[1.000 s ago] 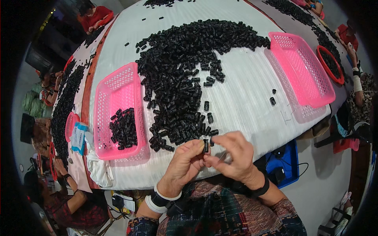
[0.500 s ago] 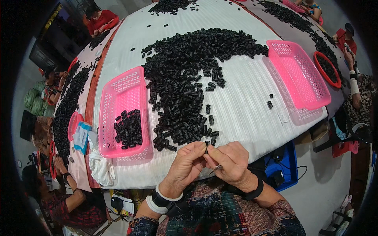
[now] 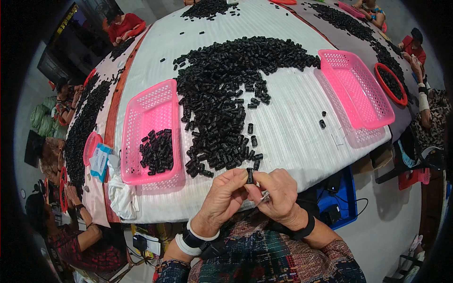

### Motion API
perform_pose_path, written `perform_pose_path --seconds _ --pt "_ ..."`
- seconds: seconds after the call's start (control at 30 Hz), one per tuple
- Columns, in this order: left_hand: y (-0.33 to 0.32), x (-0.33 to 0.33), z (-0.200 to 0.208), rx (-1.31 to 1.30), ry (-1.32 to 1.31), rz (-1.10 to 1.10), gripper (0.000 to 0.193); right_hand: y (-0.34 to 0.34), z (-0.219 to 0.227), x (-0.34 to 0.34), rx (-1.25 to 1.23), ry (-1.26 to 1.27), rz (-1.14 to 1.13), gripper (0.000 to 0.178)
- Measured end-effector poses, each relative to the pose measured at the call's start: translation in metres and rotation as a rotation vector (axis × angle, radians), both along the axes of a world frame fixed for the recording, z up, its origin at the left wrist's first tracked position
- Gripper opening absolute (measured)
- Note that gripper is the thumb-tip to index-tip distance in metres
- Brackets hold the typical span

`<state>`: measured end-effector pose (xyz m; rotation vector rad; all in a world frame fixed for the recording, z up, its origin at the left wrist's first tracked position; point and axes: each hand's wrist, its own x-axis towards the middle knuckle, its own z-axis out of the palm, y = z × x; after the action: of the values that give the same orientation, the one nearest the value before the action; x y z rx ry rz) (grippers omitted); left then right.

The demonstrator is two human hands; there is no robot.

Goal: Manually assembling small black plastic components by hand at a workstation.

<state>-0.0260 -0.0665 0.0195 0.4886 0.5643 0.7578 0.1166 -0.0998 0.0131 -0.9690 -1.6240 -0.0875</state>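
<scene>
Black plastic part [image 3: 250,176]: short, stubby cylinder, dark and slightly glossy, pale glints along its side. Finer detail too small to read. Long axis runs roughly near to far, one end toward the pile, the other toward the wearer's body; tilt out of the bench plane cannot be told. Position: between the two hands, at the near edge of the bench [image 3: 288,113].

Left hand [image 3: 221,191]: thumb and fingertips pinched on the part from the left. Right hand [image 3: 281,194]: fingers curled around a thin metal tool [image 3: 264,197], fingertips at the part's right side; tool outline partly hidden.

Just beyond the hands: large pile [image 3: 214,113] of similar black parts, stretching far, then bending right. Left of it, pink basket [image 3: 178,141] with a heap of parts inside. Far right, second pink basket [image 3: 357,92]; two loose pieces [image 3: 322,123] lie left of it. Near left: white cloth [image 3: 123,198], blue-and-white packet [image 3: 99,161] just beyond.
</scene>
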Motion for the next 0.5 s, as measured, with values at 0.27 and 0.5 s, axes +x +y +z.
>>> perform_pose_path --seconds 0.27,0.5 --pt "-0.005 0.000 0.001 -0.017 0.033 0.025 0.015 -0.004 0.001 -0.004 0.013 -0.021 -0.023 0.024" --pt "0.020 -0.048 0.024 0.041 0.158 0.390 0.011 0.005 -0.008 0.025 -0.319 0.129 -0.089 0.021"
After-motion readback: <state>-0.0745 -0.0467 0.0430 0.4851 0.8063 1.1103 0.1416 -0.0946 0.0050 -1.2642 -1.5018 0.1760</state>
